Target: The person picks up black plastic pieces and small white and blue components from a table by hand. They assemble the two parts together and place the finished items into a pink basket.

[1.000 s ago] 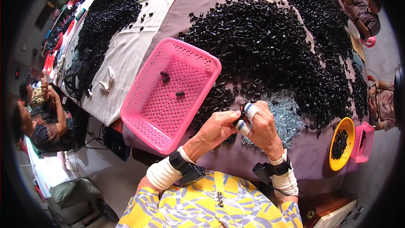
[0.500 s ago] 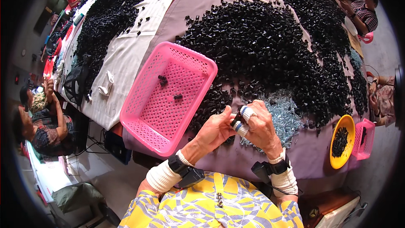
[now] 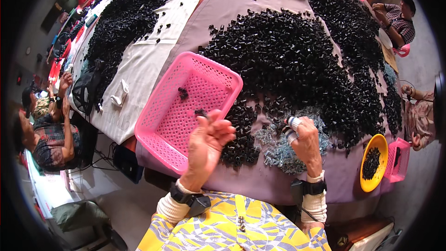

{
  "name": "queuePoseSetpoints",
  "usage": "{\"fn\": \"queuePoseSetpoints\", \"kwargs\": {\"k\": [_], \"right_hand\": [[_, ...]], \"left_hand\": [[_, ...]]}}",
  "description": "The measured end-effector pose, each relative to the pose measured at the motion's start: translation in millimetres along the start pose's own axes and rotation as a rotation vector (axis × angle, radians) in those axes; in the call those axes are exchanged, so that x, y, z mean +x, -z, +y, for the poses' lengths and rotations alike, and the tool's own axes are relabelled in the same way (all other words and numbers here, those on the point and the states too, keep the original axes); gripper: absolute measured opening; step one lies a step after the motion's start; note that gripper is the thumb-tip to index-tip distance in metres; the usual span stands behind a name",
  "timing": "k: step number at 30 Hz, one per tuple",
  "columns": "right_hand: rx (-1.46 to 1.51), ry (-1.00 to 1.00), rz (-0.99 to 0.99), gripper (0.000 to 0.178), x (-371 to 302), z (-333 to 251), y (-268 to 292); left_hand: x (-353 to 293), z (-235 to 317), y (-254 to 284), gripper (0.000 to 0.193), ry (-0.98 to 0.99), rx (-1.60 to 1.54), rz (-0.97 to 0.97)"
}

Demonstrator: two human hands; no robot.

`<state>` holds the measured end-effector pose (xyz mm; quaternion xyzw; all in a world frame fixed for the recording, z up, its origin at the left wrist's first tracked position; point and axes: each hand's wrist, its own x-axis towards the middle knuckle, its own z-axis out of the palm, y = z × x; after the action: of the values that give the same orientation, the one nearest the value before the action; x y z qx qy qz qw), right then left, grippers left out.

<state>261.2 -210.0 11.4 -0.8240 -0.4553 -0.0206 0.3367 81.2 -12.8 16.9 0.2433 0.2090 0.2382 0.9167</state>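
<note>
My left hand (image 3: 206, 144) is raised over the near right rim of a pink perforated plastic basket (image 3: 144, 128), palm up, fingers apart, with nothing visible in it. Inside the basket lie a few small black plastic pieces (image 3: 183, 94); another one sits right by my left fingertips. Over a heap of small clear, bluish parts (image 3: 290, 158), my right hand (image 3: 306, 138) has its fingers curled together. White wraps with dark blue stripes cover two of its fingers. A dark spot shows at those fingertips, too small to name.
A large heap of black plastic pieces (image 3: 278, 56) spreads beyond my hands. To the right stand a yellow bowl (image 3: 382, 158) and a small pink basket (image 3: 403, 158). A white glove (image 3: 120, 94) lies on the pale cloth. Other people sit around the table.
Both hands were together over the clear parts. They have separated: the left moved left to the basket and opened, the right moved right over the clear heap. The view shifted slightly.
</note>
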Motion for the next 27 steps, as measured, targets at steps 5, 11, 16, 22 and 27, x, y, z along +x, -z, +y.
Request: {"fn": "queuePoseSetpoints", "kwargs": {"k": [5,11,16,22,27], "right_hand": [[-0.187,0.048,-0.076,0.016,7.9,15.1,-31.9],[-0.263,0.178,-0.104,0.014,16.5,9.3,-51.2],[-0.410,0.042,-0.069,0.013,15.7,19.1,-52.3],[-0.418,0.130,-0.090,0.011,10.8,24.2,-53.3],[-0.079,0.198,-0.107,0.018,8.2,0.1,-29.7]], "left_hand": [[-13.6,4.1,-7.6,0.048,0.093,0.210,-0.038],[-6.2,-20.3,-5.1,0.032,0.202,0.358,-0.056],[0.1,-35.2,-0.3,0.025,0.312,0.447,-0.074],[7.0,-48.2,-3.3,0.022,0.347,0.517,-0.083],[15.8,-57.9,-3.0,0.023,0.335,0.532,-0.061]]}}
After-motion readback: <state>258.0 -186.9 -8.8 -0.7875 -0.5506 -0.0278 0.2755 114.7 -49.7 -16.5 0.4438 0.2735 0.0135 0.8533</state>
